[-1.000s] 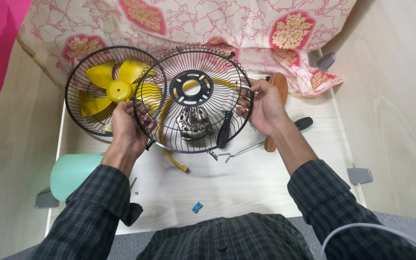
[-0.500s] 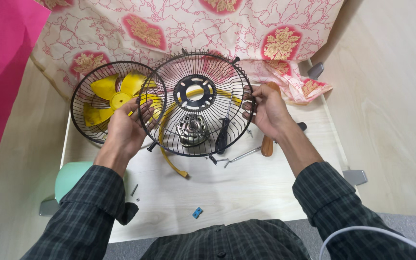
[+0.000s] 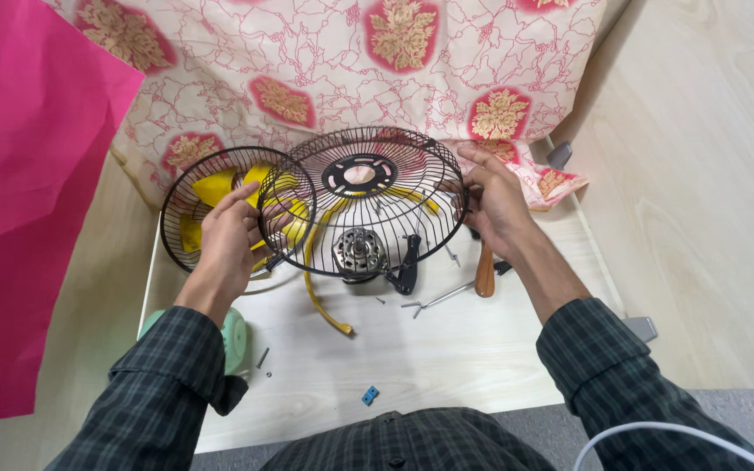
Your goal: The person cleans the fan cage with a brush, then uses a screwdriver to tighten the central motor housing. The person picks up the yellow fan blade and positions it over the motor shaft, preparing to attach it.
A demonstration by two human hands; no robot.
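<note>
I hold a round black wire fan guard [image 3: 394, 214] with a black centre ring above a pale wooden table [image 3: 447, 349]. My left hand [image 3: 230, 235] grips its left rim and my right hand [image 3: 492, 202] grips its right rim. The guard is tilted towards flat. Under it stands a metal fan motor [image 3: 359, 251] with a black part beside it. To the left lies a second black guard [image 3: 187, 205] with a yellow fan blade [image 3: 211, 187] inside it.
A yellow strap [image 3: 323, 305] curls on the table. A wooden-handled tool [image 3: 484, 269], a thin metal rod [image 3: 442, 295], small screws and a blue clip [image 3: 369, 395] lie nearby. A mint green part [image 3: 236, 338] sits at left. Patterned pink cloth [image 3: 351, 61] covers the back.
I have lifted the guard and tipped it from nearly facing me towards flat. My view has shifted back, so the table things sit lower in the picture.
</note>
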